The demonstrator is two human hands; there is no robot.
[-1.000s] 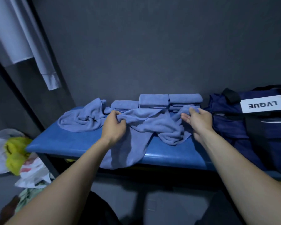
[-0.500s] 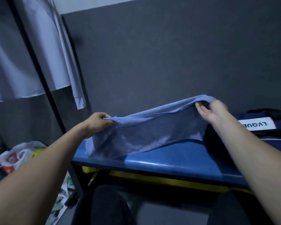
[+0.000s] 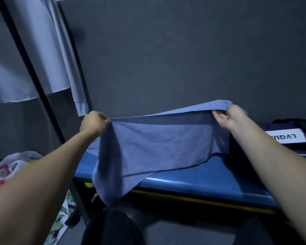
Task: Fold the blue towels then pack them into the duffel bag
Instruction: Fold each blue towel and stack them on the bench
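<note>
Gripping its top corners, both fists, left hand point(image 3: 94, 123) and right hand point(image 3: 231, 117), hold the towel point(image 3: 159, 147) stretched. It hides the bench point(image 3: 201, 175) behind; the bag point(image 3: 281, 137) is cut off.

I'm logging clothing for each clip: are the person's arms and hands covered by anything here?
No. Both forearms are bare to the frame edge, with no sleeves visible. The left hand and right hand show no gloves, and no rings, watch or bracelet can be seen.

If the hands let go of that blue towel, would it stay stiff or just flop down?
Probably flop: the blue towel sags between the left hand and right hand, and its loose end droops over the bench edge. It looks light, since pinching two corners seems enough to hold it up.
</note>
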